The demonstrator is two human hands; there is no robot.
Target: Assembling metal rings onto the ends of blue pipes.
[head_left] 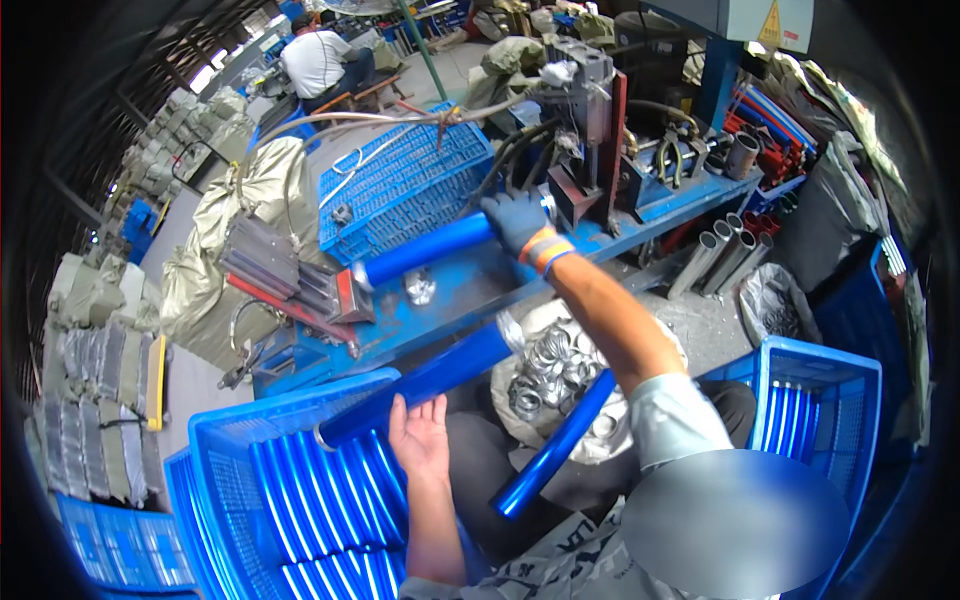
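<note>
My right hand [518, 225], in a dark glove with an orange-striped cuff, is closed around the right end of a shiny blue tube [430, 248]. That tube lies between the two clamp heads of a blue bench machine. My bare left hand [420, 440] is palm up with its fingers stretched out. Its fingertips are at the lower edge of a second blue tube [430, 382], which slants above the crate; whether it bears any weight cannot be seen. A third blue tube [555, 447] leans across my lap, beside a white sack [640, 335] of metal rings.
Rows of blue tubes fill the left blue crate [225, 425]; another crate [820, 355] with tubes stands right. The machine bench [400, 335] crosses ahead, with a left clamp head [345, 295] and right upright [615, 150]. Bare metal tubes [715, 255] lean nearby. A person [318, 62] sits far left.
</note>
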